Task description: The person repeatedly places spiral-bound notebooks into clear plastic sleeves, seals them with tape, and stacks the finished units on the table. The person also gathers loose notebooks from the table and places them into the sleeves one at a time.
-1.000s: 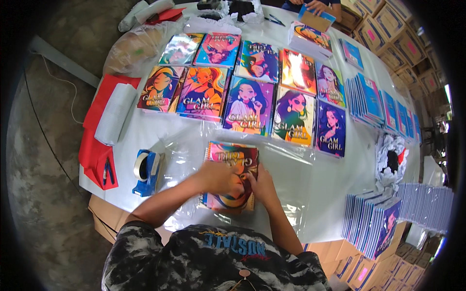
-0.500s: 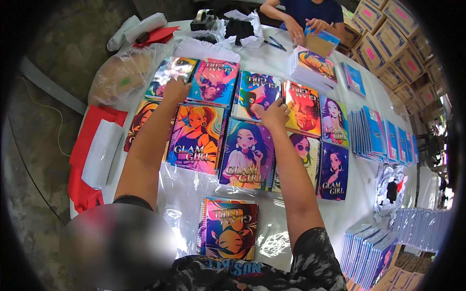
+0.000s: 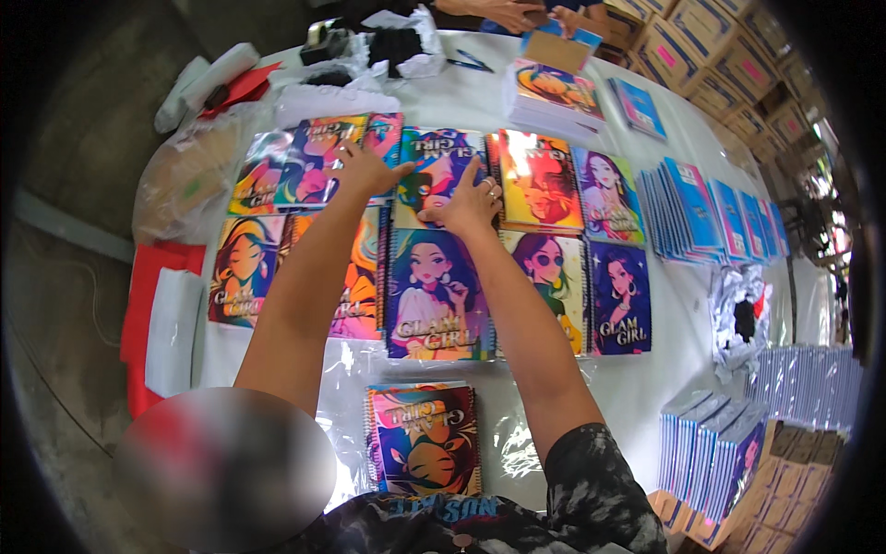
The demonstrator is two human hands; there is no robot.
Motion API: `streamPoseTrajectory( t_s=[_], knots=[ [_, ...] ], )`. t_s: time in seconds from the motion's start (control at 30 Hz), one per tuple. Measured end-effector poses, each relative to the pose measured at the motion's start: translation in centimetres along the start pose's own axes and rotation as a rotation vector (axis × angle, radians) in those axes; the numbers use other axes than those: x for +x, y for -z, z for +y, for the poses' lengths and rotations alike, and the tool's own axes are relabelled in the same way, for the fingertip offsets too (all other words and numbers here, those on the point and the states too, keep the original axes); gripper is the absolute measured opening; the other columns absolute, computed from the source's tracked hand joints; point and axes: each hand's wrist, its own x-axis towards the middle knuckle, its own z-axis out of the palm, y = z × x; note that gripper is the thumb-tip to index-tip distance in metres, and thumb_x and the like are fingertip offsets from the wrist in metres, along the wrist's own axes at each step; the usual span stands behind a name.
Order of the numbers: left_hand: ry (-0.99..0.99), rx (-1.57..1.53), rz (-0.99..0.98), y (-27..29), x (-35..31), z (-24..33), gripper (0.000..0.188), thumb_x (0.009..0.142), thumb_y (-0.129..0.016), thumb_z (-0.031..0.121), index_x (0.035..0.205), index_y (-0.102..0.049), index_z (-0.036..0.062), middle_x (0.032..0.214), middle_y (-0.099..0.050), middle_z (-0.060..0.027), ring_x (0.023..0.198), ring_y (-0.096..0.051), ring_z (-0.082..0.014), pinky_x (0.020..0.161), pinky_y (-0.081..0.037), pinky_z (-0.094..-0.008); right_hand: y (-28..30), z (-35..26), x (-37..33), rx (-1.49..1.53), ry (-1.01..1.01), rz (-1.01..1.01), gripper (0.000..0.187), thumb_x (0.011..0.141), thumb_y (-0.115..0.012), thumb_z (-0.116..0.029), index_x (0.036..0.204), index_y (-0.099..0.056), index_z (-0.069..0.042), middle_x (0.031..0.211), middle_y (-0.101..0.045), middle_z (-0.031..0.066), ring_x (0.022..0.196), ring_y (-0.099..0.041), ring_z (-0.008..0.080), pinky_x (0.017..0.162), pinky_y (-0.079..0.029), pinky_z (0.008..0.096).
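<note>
- Left hand: fingers spread wide, palm down, on the right part of a purple-and-orange notebook; whether the tips press or merely rest, we cannot tell.
- Key relation: this notebook lies beneath and to the left of the left fingertips, its long axis running roughly near to far across the white table; the left hand is the nearer of the 2.
- Its right edge seems to overlap a pink notebook, of which only a strip shows.
- Right hand: thumb and index finger wide apart over a multicoloured notebook, which extends beyond and to the left of the fingers, long axis also near to far; any hold on its right edge cannot be told.
- Nearer the torso: a front row of 5 notebooks, then a notebook pile between the forearms.
</note>
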Motion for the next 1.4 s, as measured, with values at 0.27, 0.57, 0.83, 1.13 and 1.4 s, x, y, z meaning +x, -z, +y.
streamPoseTrajectory(
  t_s=[0.27,0.57,0.83,1.13,1.4],
  knots=[
    [0.079,-0.03,0.014,-0.2,0.9,-2.5,0.104,0.072,-0.054,0.072,0.143,-0.023,0.0029,0.147,-0.015,-0.0232,0.136,-0.015,-0.044,0.095,-0.023,-0.0709,7.3,6.3,2.0,0.29,-0.119,0.26,0.031,0.082,-0.058,-0.028,0.104,-0.062,-0.006,0.127,-0.046,0.0228,0.121,-0.037,0.0385,0.099,-0.027,0.055],
    [-0.011,-0.002,-0.168,1.5,1.8,-2.1,0.096,0.066,-0.064,0.059,0.135,-0.038,-0.002,0.143,-0.018,-0.0288,0.132,-0.021,-0.0449,0.099,-0.028,-0.0604,-1.5,2.7,1.2,0.063,0.054,0.184,0.094,0.072,-0.069,-0.051,0.134,-0.026,0.006,0.146,-0.012,0.0304,0.138,0.0,0.0432,0.109,-0.001,0.0553],
    [-0.382,-0.174,-0.293,3.1,4.7,-4.5,0.054,0.077,-0.043,0.05,0.072,-0.07,0.004,0.08,-0.066,-0.014,0.085,-0.063,-0.0285,0.082,-0.046,-0.0326,-1.3,1.0,0.2,0.101,0.068,0.16,0.101,0.058,-0.081,-0.047,0.129,-0.034,0.008,0.148,-0.006,0.0298,0.138,0.002,0.0439,0.109,-0.001,0.0571],
    [-0.29,-0.188,-0.095,3.7,4.1,-6.3,0.034,0.068,-0.06,0.038,0.063,-0.07,0.0063,0.07,-0.068,-0.0107,0.072,-0.066,-0.0249,0.07,-0.05,-0.0343,3.0,3.6,2.0,0.036,-0.178,0.315,0.065,0.063,-0.076,-0.048,0.115,-0.059,-0.013,0.145,-0.019,0.0304,0.137,-0.006,0.0459,0.109,-0.006,0.0574],
    [-0.153,-0.242,0.185,2.5,2.6,-8.9,0.033,0.071,-0.06,0.038,0.081,-0.07,0.008,0.08,-0.067,-0.0161,0.078,-0.065,-0.0317,0.073,-0.049,-0.0401,5.3,6.7,2.3,0.093,-0.344,0.299,0.049,0.067,-0.077,-0.035,0.111,-0.062,-0.018,0.135,-0.037,0.0234,0.13,-0.025,0.0415,0.103,-0.021,0.055]
  ],
)
